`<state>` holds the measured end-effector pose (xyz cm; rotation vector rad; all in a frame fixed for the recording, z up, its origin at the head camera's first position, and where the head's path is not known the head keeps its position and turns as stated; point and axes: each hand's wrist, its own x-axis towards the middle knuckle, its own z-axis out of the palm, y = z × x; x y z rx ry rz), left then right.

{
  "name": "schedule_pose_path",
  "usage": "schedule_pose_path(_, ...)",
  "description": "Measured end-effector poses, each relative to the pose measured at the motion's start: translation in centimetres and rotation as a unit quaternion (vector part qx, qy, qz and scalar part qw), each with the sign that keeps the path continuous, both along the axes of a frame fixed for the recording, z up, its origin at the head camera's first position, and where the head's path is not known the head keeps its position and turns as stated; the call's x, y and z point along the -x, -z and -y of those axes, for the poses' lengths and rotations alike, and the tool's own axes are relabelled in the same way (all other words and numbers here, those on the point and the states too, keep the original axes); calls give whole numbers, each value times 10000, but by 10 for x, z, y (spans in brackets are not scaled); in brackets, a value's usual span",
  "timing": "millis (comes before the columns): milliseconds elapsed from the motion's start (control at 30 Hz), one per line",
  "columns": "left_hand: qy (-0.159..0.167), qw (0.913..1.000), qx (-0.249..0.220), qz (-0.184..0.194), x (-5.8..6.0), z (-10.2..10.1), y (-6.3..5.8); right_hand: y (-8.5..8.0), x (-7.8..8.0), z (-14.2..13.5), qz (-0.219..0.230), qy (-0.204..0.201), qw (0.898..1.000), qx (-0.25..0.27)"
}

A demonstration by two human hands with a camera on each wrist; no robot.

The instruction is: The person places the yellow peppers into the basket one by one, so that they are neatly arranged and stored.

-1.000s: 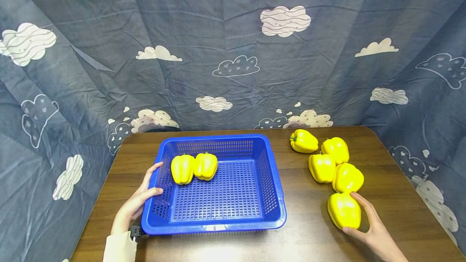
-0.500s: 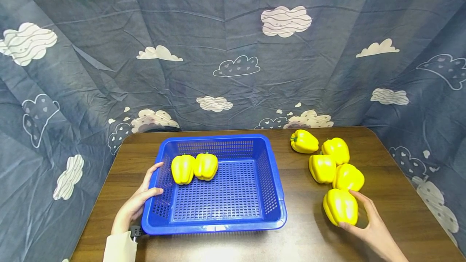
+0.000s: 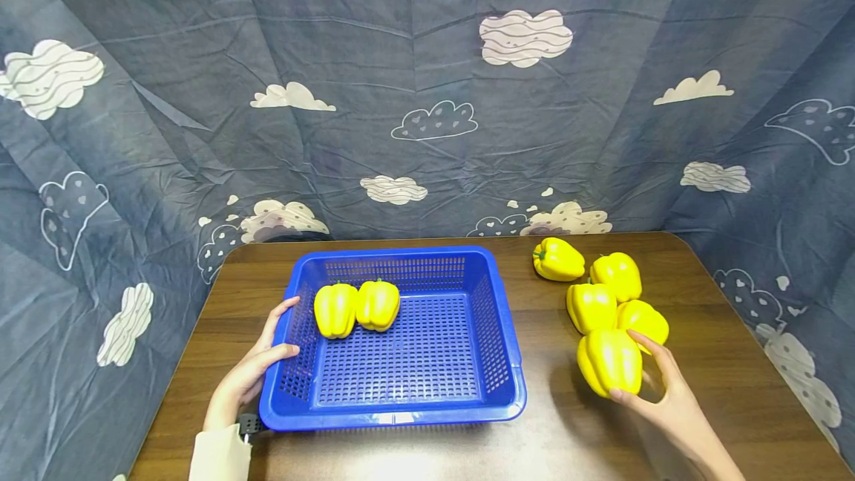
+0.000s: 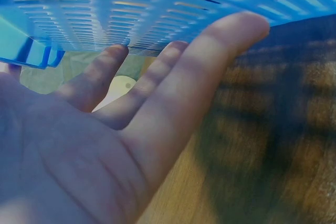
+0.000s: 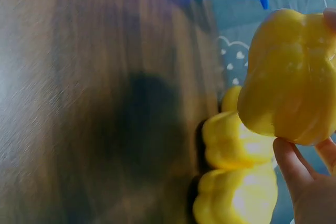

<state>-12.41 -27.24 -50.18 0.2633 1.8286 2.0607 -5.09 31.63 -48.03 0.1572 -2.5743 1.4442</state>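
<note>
In the head view my right hand holds a yellow bell pepper between thumb and fingers. Its shadow falls on the wooden table, and the right wrist view shows this pepper raised above others. Several more yellow bell peppers lie just beyond it. My left hand is at the left side of a blue plastic basket, thumb and a finger over the rim. From the left wrist, fingers appear against the basket's slotted wall. Inside the basket, two yellow bell peppers sit side by side at the left.
A brown wooden table bears everything. Behind it and along the sides hangs a grey-blue curtain with cloud prints. One yellow bell pepper lies on its side near the table's back edge, between basket and cluster.
My right hand has lifted the bell pepper off the table and moved it leftward and a little away from me. The left hand and basket have not moved.
</note>
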Motion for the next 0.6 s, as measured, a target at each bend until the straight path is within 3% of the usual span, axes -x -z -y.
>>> schedule_pose_path(600,-33,10000,34,58,-1,-1,-2,-33,34,42,-581,-847,9942,306)
